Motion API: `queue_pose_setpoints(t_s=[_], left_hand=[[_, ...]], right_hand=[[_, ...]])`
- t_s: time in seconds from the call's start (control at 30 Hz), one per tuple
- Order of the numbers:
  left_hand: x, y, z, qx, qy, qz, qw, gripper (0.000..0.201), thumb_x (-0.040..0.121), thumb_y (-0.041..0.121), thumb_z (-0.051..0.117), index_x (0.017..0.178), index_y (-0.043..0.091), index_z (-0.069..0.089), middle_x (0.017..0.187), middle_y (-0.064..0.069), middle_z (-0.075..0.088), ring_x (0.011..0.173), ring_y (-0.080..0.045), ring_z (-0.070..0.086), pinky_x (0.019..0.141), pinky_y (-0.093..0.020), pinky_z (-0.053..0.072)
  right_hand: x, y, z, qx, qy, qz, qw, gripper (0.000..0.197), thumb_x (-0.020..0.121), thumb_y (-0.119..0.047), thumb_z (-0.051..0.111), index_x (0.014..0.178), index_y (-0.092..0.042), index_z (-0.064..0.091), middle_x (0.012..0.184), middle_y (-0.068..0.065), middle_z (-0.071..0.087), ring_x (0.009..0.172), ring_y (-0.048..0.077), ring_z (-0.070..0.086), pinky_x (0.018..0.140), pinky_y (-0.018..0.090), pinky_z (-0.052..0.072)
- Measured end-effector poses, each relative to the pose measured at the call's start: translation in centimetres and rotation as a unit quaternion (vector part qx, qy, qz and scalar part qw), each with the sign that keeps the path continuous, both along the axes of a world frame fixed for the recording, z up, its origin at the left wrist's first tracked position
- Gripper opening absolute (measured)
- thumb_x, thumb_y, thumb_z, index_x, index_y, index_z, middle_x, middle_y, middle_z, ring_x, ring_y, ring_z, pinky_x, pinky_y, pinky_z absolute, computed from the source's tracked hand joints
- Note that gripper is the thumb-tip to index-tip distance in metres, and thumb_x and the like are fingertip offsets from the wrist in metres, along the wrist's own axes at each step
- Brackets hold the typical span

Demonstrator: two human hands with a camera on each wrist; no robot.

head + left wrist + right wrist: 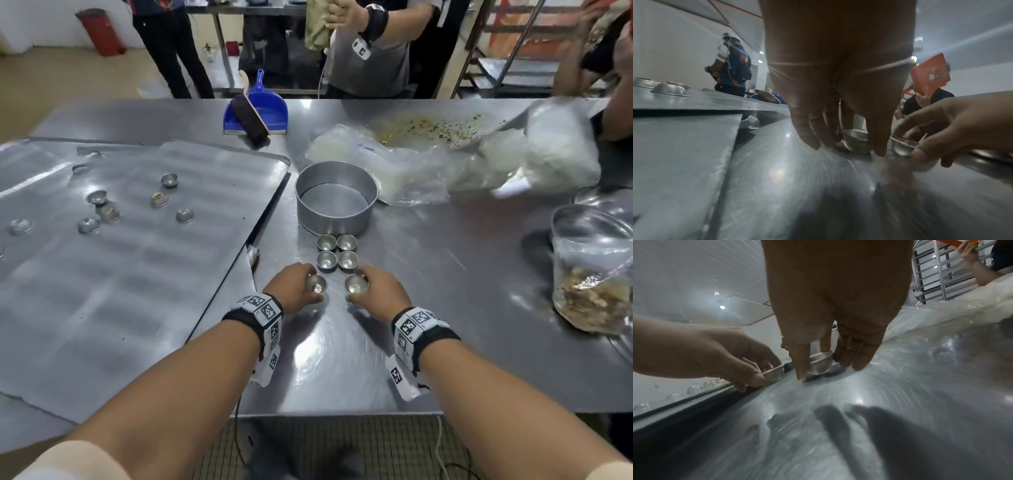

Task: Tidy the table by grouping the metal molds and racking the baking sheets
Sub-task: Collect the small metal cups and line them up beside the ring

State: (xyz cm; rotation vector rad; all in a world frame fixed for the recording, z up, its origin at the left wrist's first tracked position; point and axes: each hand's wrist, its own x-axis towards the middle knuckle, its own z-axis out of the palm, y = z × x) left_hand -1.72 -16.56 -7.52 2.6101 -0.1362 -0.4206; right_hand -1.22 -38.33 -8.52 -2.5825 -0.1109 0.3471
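Observation:
My left hand pinches a small metal cup mold just above the steel table; the left wrist view shows that mold between my thumb and fingers. My right hand pinches a second mold, which the right wrist view shows tilted at the tabletop. Both sit just in front of a square group of several upright molds, behind which stands a round cake tin. Several more molds lie scattered on a large baking sheet at the left.
A blue dustpan with a brush lies at the far edge. Clear plastic bags and scattered crumbs fill the back right, and a bag of scraps stands at the right. People stand across the table; a metal rack is behind them.

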Motion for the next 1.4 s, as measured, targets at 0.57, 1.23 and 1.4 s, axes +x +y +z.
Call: queue_pose_setpoints(t_s=[0.57,1.23,1.4], left_hand=[[0.7,-1.6,-1.2,0.007,0.025,0.001,1.000,0.073,0.079,0.037,0.081,0.142,0.024,0.047,0.125,-0.006,0.062,0.114,-0.024,0.060,0.093,-0.034,0.047],[1.4,-2.1,0.2,0.011,0.033,0.002,0.999,0.038,0.089,0.032,0.069,0.124,0.021,0.058,0.098,0.002,0.066,0.099,-0.022,0.063,0.077,-0.029,0.040],[1.9,-2.1,-0.1,0.011,0.029,0.006,0.999,0.039,0.084,0.034,0.072,0.119,0.020,0.062,0.106,-0.003,0.072,0.099,-0.024,0.065,0.083,-0.036,0.051]], right_hand=[[-0.3,-0.1,-2.1,0.013,0.041,-0.023,0.999,0.074,0.077,-0.039,0.081,0.142,-0.029,0.047,0.134,0.003,0.058,0.120,0.026,0.056,0.098,0.037,0.046],[0.7,0.4,-2.0,0.042,0.028,-0.066,0.997,0.042,0.076,-0.035,0.081,0.111,-0.024,0.060,0.102,-0.002,0.070,0.092,0.023,0.065,0.078,0.033,0.051],[1.0,0.4,-2.0,0.051,0.021,-0.067,0.996,0.043,0.075,-0.037,0.080,0.111,-0.025,0.061,0.101,-0.004,0.071,0.091,0.021,0.066,0.077,0.031,0.051]])
